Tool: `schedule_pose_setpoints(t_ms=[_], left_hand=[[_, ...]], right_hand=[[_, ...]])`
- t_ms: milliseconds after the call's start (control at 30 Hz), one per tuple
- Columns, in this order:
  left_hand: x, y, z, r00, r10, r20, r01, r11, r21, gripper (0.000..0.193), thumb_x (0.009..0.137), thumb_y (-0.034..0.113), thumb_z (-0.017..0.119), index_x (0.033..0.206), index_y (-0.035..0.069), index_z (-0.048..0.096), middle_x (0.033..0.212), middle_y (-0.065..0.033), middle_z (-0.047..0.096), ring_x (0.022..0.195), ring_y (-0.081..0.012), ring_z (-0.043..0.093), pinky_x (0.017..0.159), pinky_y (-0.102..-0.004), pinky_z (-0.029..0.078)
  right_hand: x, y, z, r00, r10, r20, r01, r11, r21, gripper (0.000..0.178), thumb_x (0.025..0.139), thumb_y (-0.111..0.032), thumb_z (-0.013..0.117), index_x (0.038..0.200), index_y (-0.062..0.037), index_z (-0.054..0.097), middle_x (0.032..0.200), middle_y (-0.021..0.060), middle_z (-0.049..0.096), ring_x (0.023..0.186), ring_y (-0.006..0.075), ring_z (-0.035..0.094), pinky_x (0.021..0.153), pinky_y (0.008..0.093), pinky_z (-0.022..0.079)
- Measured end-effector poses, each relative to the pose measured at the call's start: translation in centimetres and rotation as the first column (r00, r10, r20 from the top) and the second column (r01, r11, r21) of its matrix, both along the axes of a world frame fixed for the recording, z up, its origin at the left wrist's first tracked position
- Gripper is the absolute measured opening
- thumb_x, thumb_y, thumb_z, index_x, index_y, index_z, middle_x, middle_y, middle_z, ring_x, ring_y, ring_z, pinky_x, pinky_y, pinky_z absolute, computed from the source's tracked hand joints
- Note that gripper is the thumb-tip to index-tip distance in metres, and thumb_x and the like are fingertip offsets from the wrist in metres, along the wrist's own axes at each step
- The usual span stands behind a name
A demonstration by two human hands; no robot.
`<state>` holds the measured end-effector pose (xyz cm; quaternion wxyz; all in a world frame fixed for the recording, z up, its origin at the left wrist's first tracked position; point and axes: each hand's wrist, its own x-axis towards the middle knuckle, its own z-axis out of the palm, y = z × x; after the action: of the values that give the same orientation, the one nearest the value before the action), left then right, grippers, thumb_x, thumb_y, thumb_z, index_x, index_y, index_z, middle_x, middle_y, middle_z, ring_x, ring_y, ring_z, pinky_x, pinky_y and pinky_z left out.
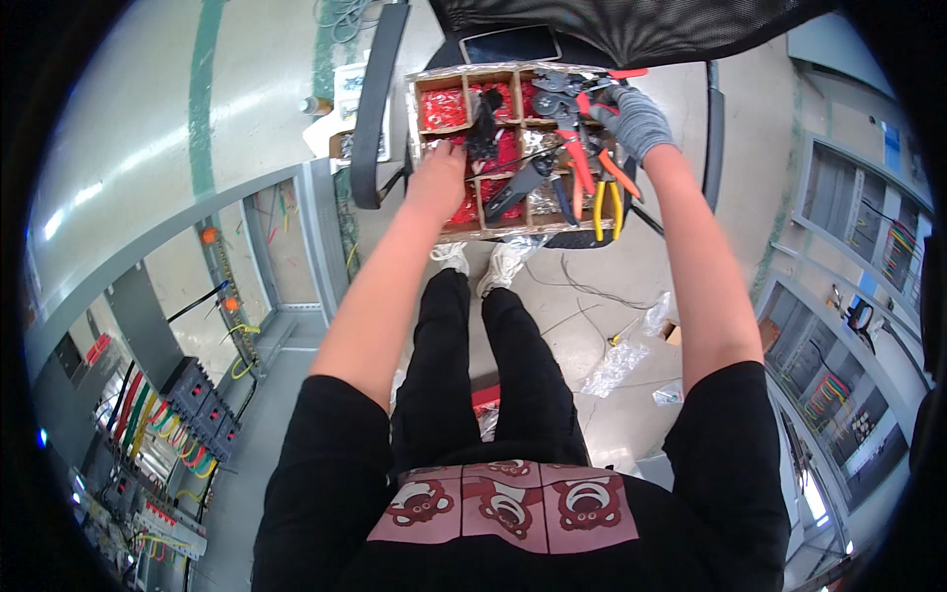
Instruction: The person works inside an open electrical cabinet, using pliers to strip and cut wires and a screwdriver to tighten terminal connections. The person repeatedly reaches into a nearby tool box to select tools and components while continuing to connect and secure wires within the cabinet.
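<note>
A divided box with a silvery rim sits on a chair in front of me, its compartments holding small red pieces in clear bags. My left hand, bare, reaches into the left-hand compartments; its fingers point down and are partly hidden. At the box's far right corner my right hand, in a grey glove, closes around a handle of grey crimping pliers. Nearby lie red-handled pliers, yellow-handled pliers and a dark tool. A black bundle rests over the middle compartments.
A dark flat device lies beyond the box, by the mesh chair back. Chair armrests flank the box. Wires and clear plastic bags are on the floor. A wired metal cabinet stands at left, more frames at right.
</note>
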<state>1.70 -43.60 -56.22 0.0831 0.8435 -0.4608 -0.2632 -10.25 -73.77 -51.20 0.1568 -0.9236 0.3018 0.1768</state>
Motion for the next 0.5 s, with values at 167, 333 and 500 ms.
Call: schedule_pose_setpoints(t_ms=[167,333,500], left_hand=[[1.3,-1.2,-6.1,0.99,0.025,-0.136,0.01,0.967,0.256,0.04,0.094,0.023,0.04,0.126,0.0,0.046,0.129,-0.0268,0.047,0.109,-0.0379,0.057,0.091,-0.046,0.047],[0.9,-0.9,-9.1,0.984,0.137,-0.111,-0.109,0.969,0.22,0.04,0.091,0.025,0.047,0.122,0.001,0.044,0.108,-0.0241,0.061,0.101,-0.0392,0.06,0.089,-0.0458,0.048],[0.7,-1.8,-5.0,0.928,0.351,-0.122,-0.339,0.935,0.104,0.032,0.082,0.013,0.056,0.112,0.006,0.061,0.113,-0.0162,0.061,0.103,-0.033,0.06,0.089,-0.0416,0.048]], right_hand=[[-2.5,-3.2,-3.3,0.794,-0.585,0.167,0.445,0.745,0.496,0.025,0.085,-0.018,0.059,0.104,-0.0017,0.062,0.095,0.0184,0.066,0.093,0.03,0.064,0.085,0.0368,0.049],[-3.9,-5.1,-5.0,0.871,-0.477,0.117,0.407,0.834,0.374,0.045,0.069,-0.015,0.075,0.108,-0.0015,0.059,0.088,0.0129,0.067,0.083,0.027,0.065,0.079,0.0353,0.051],[1.2,-1.2,0.7,0.999,0.02,-0.027,-0.026,0.974,-0.226,0.086,0.061,-0.031,0.083,0.136,-0.0191,0.041,0.138,0.0123,0.042,0.126,0.0317,0.043,0.105,0.0419,0.037]])
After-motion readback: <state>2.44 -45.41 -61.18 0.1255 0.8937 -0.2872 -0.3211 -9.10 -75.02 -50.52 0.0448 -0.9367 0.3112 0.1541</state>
